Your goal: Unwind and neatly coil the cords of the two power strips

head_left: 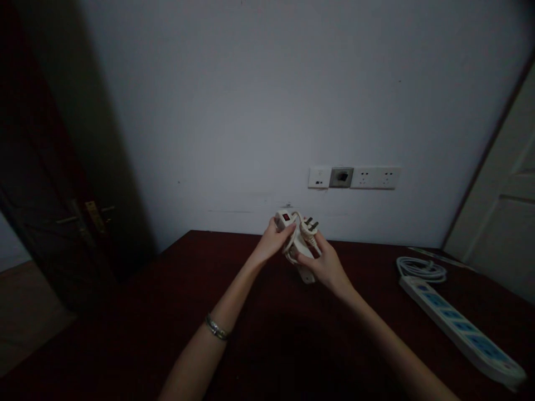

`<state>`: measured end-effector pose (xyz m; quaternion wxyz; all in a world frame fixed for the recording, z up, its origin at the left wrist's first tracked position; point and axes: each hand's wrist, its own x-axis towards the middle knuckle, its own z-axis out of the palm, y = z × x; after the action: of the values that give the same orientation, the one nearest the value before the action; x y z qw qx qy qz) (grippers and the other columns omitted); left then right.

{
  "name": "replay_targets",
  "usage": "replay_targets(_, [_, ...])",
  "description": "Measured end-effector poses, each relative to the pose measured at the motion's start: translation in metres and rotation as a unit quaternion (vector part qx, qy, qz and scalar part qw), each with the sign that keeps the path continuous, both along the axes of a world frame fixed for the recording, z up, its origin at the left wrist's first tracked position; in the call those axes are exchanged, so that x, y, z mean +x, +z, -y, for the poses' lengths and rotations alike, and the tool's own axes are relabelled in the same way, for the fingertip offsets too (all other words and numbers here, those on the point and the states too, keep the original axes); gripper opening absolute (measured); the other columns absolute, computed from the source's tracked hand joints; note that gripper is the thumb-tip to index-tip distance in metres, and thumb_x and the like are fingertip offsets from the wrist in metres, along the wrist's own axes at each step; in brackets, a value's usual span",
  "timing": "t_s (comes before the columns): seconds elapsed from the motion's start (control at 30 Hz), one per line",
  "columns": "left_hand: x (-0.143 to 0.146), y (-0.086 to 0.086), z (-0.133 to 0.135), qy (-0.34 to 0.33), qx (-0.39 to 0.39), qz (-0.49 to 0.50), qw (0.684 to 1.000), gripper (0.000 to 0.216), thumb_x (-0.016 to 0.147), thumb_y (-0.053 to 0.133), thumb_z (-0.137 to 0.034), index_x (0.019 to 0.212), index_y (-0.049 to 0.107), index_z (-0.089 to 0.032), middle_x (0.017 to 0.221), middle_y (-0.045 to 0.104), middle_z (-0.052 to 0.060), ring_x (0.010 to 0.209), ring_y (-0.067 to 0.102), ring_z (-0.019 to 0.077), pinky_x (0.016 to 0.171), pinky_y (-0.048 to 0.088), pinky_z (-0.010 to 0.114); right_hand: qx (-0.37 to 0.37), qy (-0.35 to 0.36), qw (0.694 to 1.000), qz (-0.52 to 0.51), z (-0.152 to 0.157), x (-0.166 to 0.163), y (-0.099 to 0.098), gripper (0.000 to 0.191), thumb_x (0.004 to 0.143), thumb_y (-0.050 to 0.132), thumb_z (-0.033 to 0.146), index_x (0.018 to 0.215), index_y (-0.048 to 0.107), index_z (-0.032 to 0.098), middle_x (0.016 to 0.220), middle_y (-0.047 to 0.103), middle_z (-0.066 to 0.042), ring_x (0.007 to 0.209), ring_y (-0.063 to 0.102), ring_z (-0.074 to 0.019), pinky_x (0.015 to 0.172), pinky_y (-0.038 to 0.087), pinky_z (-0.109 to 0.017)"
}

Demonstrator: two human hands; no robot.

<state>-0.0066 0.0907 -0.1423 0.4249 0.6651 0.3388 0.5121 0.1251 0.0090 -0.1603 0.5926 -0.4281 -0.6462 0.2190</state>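
A white power strip [304, 245] with a red switch at its upper end is held up over the dark table, tilted. My left hand [276, 238] closes round the switch end, thumb on the near side. Its cord is looped about the strip, and the three-pin plug [309, 226] points up beside it. My right hand [326, 260] grips the lower part of the strip and the cord just under the plug, fingers closed. Parts of the strip and cord are hidden behind my fingers.
A longer power strip [460, 328] with blue sockets lies on the table [251, 356] at right, its coiled cord [421, 269] behind it. Wall sockets [374, 177] sit above the table's back edge. A dark door [50, 184] stands at left, a pale door [501, 223] at right.
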Motion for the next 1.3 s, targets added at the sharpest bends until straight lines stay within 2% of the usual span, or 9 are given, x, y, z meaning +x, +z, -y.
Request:
replay_targets(0.13, [0.011, 0.002, 0.009, 0.023, 0.001, 0.094, 0.995, 0.057, 0.069, 0.07, -0.032, 0.117, 0.046, -0.014, 0.104, 0.062, 0.012, 0.09, 0.059, 0.0192, 0.077, 0.044, 0.028, 0.016, 0.006, 0.998, 0.065, 0.009, -0.004, 0.004, 0.065, 0.073, 0.058, 0.023, 0.136, 0.041, 0.025, 0.122, 0.059, -0.005, 0.108, 0.057, -0.0256, 0.094, 0.041, -0.041])
replay_targets(0.27, [0.011, 0.003, 0.01, -0.005, 0.006, 0.13, 0.992, 0.045, 0.072, 0.065, -0.03, 0.113, 0.052, -0.014, 0.107, 0.063, 0.011, 0.091, 0.059, 0.0191, 0.078, 0.044, 0.027, 0.012, 0.024, 0.999, 0.039, 0.009, -0.001, 0.008, 0.052, 0.079, 0.054, 0.029, 0.131, 0.048, 0.027, 0.125, 0.056, -0.005, 0.113, 0.053, -0.0259, 0.091, 0.044, -0.041])
replay_targets(0.33, [0.009, 0.001, 0.008, -0.013, 0.004, 0.136, 0.991, 0.038, 0.073, 0.063, -0.03, 0.107, 0.057, -0.014, 0.104, 0.064, 0.009, 0.09, 0.058, 0.019, 0.077, 0.043, 0.026, -0.039, 0.038, 0.998, -0.01, 0.011, 0.002, 0.013, 0.05, 0.081, 0.051, 0.034, 0.13, 0.048, 0.028, 0.121, 0.058, -0.007, 0.1, 0.061, -0.0246, 0.075, 0.053, -0.037])
replay_targets(0.43, [0.003, -0.004, -0.001, -0.046, -0.047, 0.169, 0.983, 0.032, 0.07, 0.063, -0.031, 0.097, 0.062, -0.013, 0.09, 0.066, 0.006, 0.081, 0.059, 0.0177, 0.073, 0.044, 0.026, -0.117, 0.035, 0.988, -0.095, 0.018, 0.01, 0.03, 0.058, 0.08, 0.05, 0.044, 0.135, 0.04, 0.027, 0.107, 0.065, -0.01, 0.066, 0.066, -0.0179, 0.052, 0.053, -0.028])
replay_targets(0.53, [-0.006, -0.011, -0.014, -0.103, -0.138, 0.219, 0.96, 0.031, 0.069, 0.061, -0.035, 0.088, 0.063, -0.011, 0.079, 0.067, 0.006, 0.072, 0.06, 0.0177, 0.069, 0.045, 0.028, -0.116, 0.029, 0.98, -0.158, 0.027, 0.026, 0.051, 0.066, 0.08, 0.05, 0.052, 0.137, 0.034, 0.023, 0.091, 0.068, -0.011, 0.051, 0.062, -0.0149, 0.04, 0.047, -0.023])
replay_targets(0.63, [-0.018, -0.019, -0.024, -0.153, -0.221, 0.235, 0.934, 0.029, 0.071, 0.056, -0.038, 0.082, 0.063, -0.011, 0.073, 0.067, 0.008, 0.066, 0.06, 0.0184, 0.067, 0.048, 0.03, -0.081, 0.023, 0.97, -0.229, 0.033, 0.051, 0.067, 0.057, 0.082, 0.048, 0.054, 0.126, 0.046, 0.018, 0.075, 0.068, -0.01, 0.037, 0.052, -0.0096, 0.029, 0.032, -0.015])
replay_targets(0.77, [-0.032, -0.03, -0.031, -0.184, -0.262, 0.218, 0.922, 0.028, 0.075, 0.051, -0.037, 0.081, 0.063, -0.013, 0.065, 0.066, 0.008, 0.056, 0.06, 0.0179, 0.06, 0.048, 0.03, -0.023, 0.015, 0.931, -0.365, 0.033, 0.093, 0.076, 0.035, 0.091, 0.038, 0.043, 0.095, 0.058, 0.016, 0.049, 0.055, 0.0, 0.024, 0.022, -0.0026, 0.026, 0.016, -0.014])
replay_targets(1.0, [-0.042, -0.05, -0.046, -0.228, -0.313, 0.219, 0.896, 0.04, 0.078, 0.044, -0.042, 0.092, 0.063, -0.009, 0.074, 0.069, 0.012, 0.056, 0.062, 0.0197, 0.053, 0.049, 0.03, 0.081, 0.015, 0.846, -0.527, 0.038, 0.158, 0.073, 0.041, 0.092, 0.025, 0.016, 0.058, 0.049, 0.014, 0.039, 0.028, 0.006, 0.027, 0.019, -0.0019, 0.028, 0.006, -0.016])
replay_targets(1.3, [-0.063, -0.059, -0.07, -0.328, -0.297, 0.265, 0.857, 0.053, 0.081, 0.037, -0.043, 0.108, 0.058, -0.002, 0.096, 0.068, 0.018, 0.076, 0.067, 0.0227, 0.068, 0.053, 0.031, 0.12, -0.179, 0.776, -0.593, 0.052, 0.231, 0.059, 0.041, 0.082, 0.023, 0.013, 0.046, 0.042, 0.016, 0.04, 0.018, 0.006, 0.031, 0.017, 0.0013, 0.04, -0.003, -0.021])
